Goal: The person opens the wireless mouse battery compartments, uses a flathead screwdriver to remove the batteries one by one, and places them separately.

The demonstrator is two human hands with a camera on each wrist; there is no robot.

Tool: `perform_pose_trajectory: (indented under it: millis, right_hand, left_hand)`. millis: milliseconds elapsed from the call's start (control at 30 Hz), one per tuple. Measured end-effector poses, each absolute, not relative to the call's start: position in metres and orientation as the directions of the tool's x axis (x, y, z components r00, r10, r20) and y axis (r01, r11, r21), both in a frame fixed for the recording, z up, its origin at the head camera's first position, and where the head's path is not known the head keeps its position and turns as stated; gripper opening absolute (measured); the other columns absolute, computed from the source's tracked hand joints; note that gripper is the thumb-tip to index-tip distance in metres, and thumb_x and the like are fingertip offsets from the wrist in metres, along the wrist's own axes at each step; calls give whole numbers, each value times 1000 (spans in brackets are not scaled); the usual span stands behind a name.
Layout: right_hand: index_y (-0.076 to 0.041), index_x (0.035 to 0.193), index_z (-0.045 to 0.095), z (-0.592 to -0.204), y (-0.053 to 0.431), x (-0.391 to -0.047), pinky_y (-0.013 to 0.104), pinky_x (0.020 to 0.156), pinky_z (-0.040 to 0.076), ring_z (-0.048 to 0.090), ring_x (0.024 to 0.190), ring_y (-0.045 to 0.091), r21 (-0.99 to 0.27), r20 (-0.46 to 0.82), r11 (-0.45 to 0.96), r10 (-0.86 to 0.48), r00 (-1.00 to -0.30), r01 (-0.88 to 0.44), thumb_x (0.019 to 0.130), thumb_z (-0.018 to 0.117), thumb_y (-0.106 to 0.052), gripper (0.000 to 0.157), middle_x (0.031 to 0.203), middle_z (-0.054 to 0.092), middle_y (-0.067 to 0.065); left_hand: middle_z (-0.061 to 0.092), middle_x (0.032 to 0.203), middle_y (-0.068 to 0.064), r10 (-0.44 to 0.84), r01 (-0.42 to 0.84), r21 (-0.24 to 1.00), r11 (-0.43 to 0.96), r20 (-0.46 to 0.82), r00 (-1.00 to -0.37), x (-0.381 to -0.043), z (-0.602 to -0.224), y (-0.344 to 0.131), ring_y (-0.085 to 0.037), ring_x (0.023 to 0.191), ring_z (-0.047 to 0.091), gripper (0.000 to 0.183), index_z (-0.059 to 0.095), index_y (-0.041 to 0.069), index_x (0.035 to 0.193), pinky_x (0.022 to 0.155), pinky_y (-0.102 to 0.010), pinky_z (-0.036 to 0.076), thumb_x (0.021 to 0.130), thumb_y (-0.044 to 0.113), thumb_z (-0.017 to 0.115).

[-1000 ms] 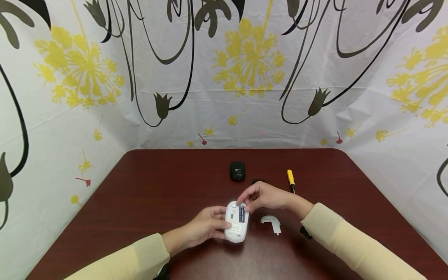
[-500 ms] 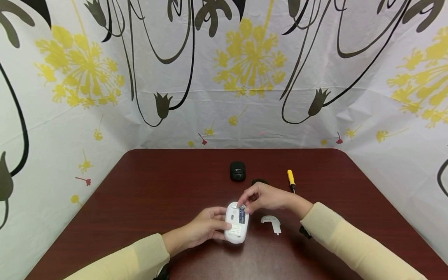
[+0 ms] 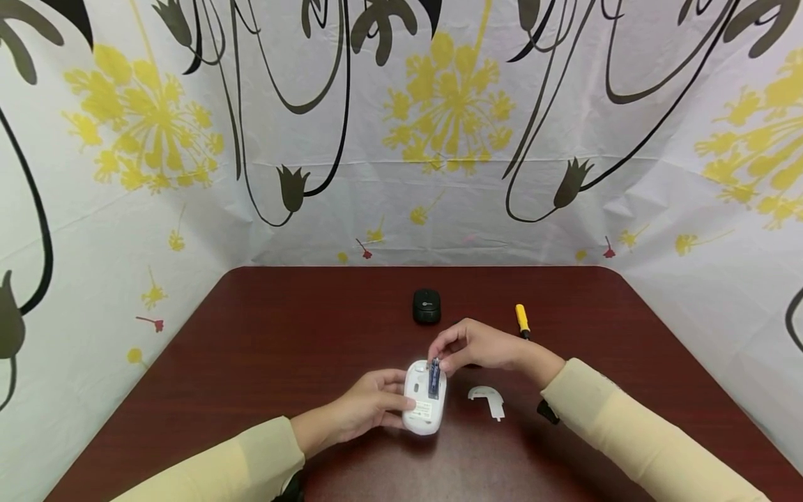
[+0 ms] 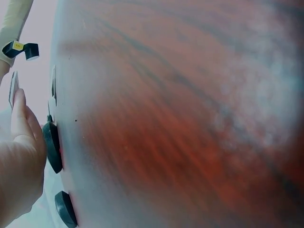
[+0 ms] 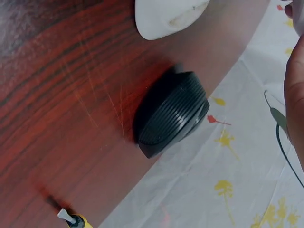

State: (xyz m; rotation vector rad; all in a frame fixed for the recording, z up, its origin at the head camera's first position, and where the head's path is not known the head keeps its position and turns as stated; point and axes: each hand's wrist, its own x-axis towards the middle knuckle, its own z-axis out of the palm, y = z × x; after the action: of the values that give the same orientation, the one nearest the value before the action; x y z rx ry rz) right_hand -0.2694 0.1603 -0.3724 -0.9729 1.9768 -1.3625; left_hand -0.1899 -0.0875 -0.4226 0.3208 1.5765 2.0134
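Battery [image 3: 434, 382], likely light and stiff, has been raised, aptly end-pinched by right hand [image 3: 479, 347]; mouse [image 3: 419, 399] is gripped by left hand [image 3: 370, 402].

- Worn on the head, a camera looks forward and down from above the left hand [image 3: 370, 401] and right hand [image 3: 479, 346], wide enough for the table [image 3: 288, 335] and the cloth [image 3: 383, 181] beyond.
- The left-wrist view, turned sideways, skims low across the table, the left hand at its left edge.
- The right-wrist view, close and tilted, shares the screwdriver [image 3: 522, 319] and the cloth with the head view.
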Motion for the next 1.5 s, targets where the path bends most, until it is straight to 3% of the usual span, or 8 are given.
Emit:
perform_pose_trajectory:
  millis: [100, 267, 467, 800, 1067, 1300, 1500]
  right_hand:
    - [5, 105, 68, -368, 163, -270, 51, 79, 55, 60, 81, 22, -954, -37, 212, -784, -620, -210, 88, 71, -6, 21, 95, 66, 17]
    - [11, 108, 63, -362, 169, -271, 50, 85, 54, 64, 89, 25, -975, -29, 167, -755, -655, -150, 90, 68, -5, 25, 100, 65, 18]
    - [6, 108, 64, -359, 182, -272, 46, 86, 54, 66, 100, 27, -996, -10, 63, -756, -654, -57, 93, 65, -5, 19, 113, 62, 31]
    - [-2, 109, 63, -366, 204, -272, 46, 85, 54, 66, 97, 23, -996, -15, -50, -715, -699, 72, 97, 55, 1, 14, 105, 67, 12]
    - [-2, 116, 64, -370, 219, -264, 46, 86, 54, 65, 97, 23, -994, -101, 27, -619, -778, 108, 97, 59, -8, 20, 106, 66, 14]
    - [13, 131, 49, -377, 236, -258, 44, 88, 53, 66, 98, 25, -987, -162, 71, -545, -823, 148, 97, 60, -11, 43, 110, 66, 20]
    - [7, 129, 54, -383, 253, -253, 44, 90, 52, 64, 103, 26, -980, -192, 62, -541, -819, 189, 98, 58, -9, 35, 115, 63, 20]
  left_hand:
    - [65, 105, -17, 553, -281, 947, -154, -153, -819, -189, -422, -88, -27, 92, 66, 49, 45, -15, 130, 80, -43, 57, 85, -7, 61]
    - [64, 107, -18, 553, -287, 946, -150, -160, -817, -190, -421, -88, -27, 93, 65, 50, 44, -15, 132, 80, -43, 57, 85, -7, 62]
    - [64, 107, -18, 548, -283, 946, -155, -156, -822, -191, -422, -89, -27, 93, 66, 51, 44, -15, 132, 79, -43, 57, 85, -7, 61]
    - [64, 107, -17, 542, -277, 948, -157, -152, -826, -191, -424, -91, -27, 92, 66, 51, 45, -14, 131, 78, -43, 57, 84, -7, 63]
    - [64, 106, -16, 546, -279, 948, -154, -154, -823, -191, -423, -91, -26, 93, 66, 51, 44, -14, 131, 78, -42, 57, 84, -7, 63]
    - [65, 106, -16, 538, -277, 949, -150, -157, -828, -191, -422, -92, -27, 92, 66, 52, 43, -14, 132, 78, -42, 57, 84, -7, 62]
    - [64, 106, -16, 534, -279, 948, -154, -158, -830, -191, -423, -92, -26, 93, 66, 51, 44, -14, 132, 79, -43, 57, 85, -7, 62]
